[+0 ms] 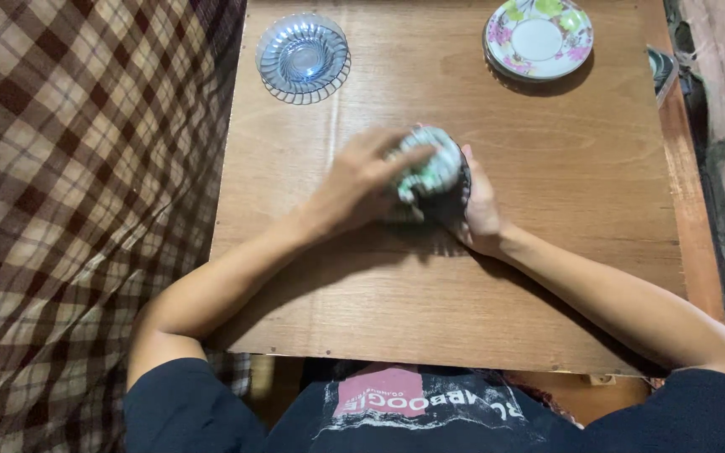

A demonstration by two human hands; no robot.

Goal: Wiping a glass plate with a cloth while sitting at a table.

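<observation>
Saucers, stacked (434,172), at mid-desk (547,252) between our hands: left hand (362,180) lies over the top with fingers spread, right hand (480,210) cups the right edge. We note a blue glass dish (302,57) and flowered plate (538,38) well apart at the far edge.

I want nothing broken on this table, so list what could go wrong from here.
1. Both hands, left hand and right hand, wrap the green-patterned dish; the picture is motion-blurred there, so a quick turn might let it slip onto the wooden table.
2. The blue glass dish lies beyond the left hand; a forward sweep could knock it.
3. The floral saucer sits close to the table's far edge and might be pushed off.
</observation>
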